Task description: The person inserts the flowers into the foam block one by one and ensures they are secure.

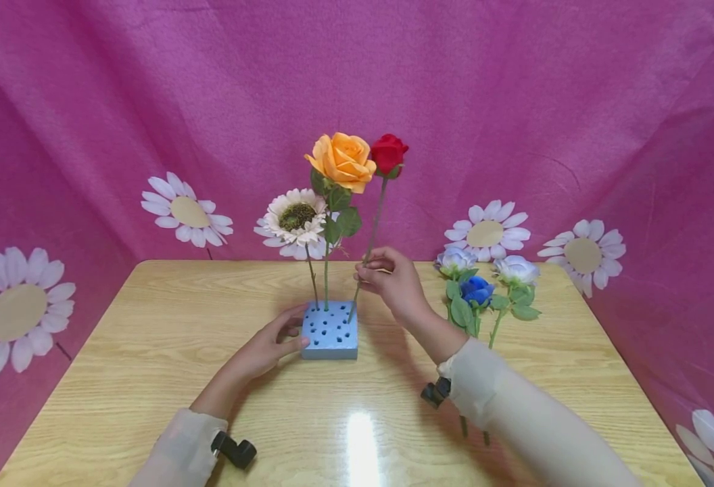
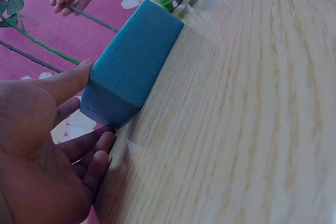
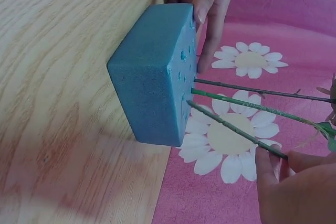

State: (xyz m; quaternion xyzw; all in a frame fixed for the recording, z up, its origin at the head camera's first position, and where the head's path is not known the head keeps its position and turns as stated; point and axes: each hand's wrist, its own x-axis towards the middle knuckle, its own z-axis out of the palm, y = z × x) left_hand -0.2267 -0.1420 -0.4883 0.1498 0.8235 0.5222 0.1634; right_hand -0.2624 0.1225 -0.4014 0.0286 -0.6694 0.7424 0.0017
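A light blue foam block (image 1: pixel 329 329) with many holes on top sits on the wooden table. My left hand (image 1: pixel 274 343) holds its left side, the thumb at the top edge in the left wrist view. Between thumb and fingers, my right hand (image 1: pixel 393 281) pinches the stem of a red rose (image 1: pixel 389 155). That stem's lower end meets the holed top near the right side; whether it is inside a hole I cannot tell. An orange rose (image 1: pixel 343 162) and a cream sunflower-like bloom (image 1: pixel 297 216) stand in holes at the block's back.
To the right, a blue rose (image 1: pixel 477 291) and two pale flowers (image 1: pixel 517 270) lie on the table (image 1: pixel 150 352), partly behind my right forearm. A pink curtain (image 1: pixel 223 101) printed with daisies surrounds the back and sides.
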